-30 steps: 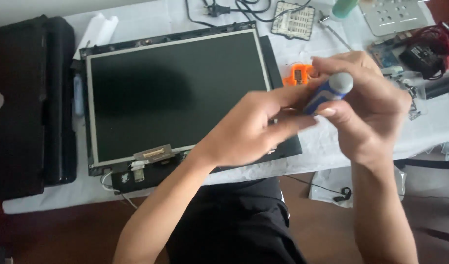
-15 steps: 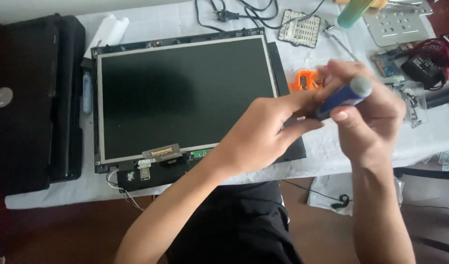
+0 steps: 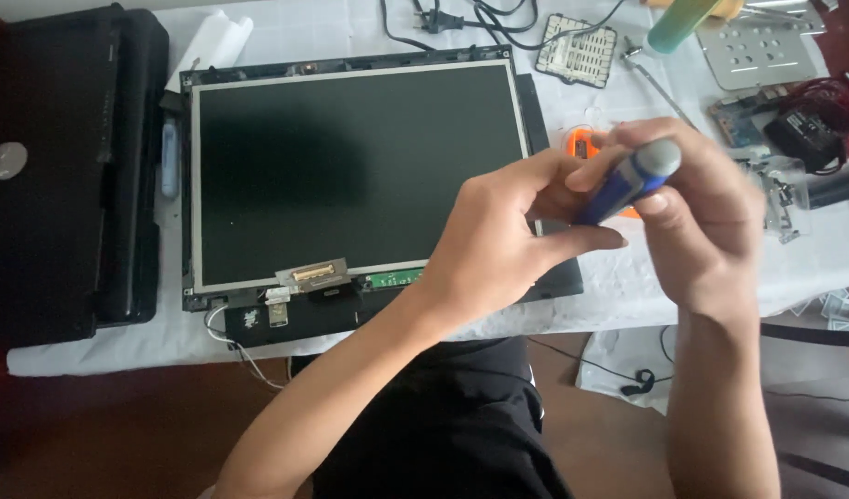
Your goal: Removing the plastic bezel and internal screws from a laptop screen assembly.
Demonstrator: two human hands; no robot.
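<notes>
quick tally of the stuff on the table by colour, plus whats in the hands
Black: 3 - screen, case, cable
Blue: 1 - screwdriver, held in right hand and left hand
Orange: 1 - tool
Green: 1 - tube
Silver: 1 - plate
Total: 7

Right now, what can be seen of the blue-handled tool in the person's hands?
The blue-handled tool looks like a screwdriver: a glossy blue plastic grip with a rounded grey end cap pointing up and to the right. It is held tilted, above the table's edge beside the bare screen panel. The right hand wraps its handle; the left hand meets its lower end, hiding any shaft or tip. It is slightly blurred.
</notes>
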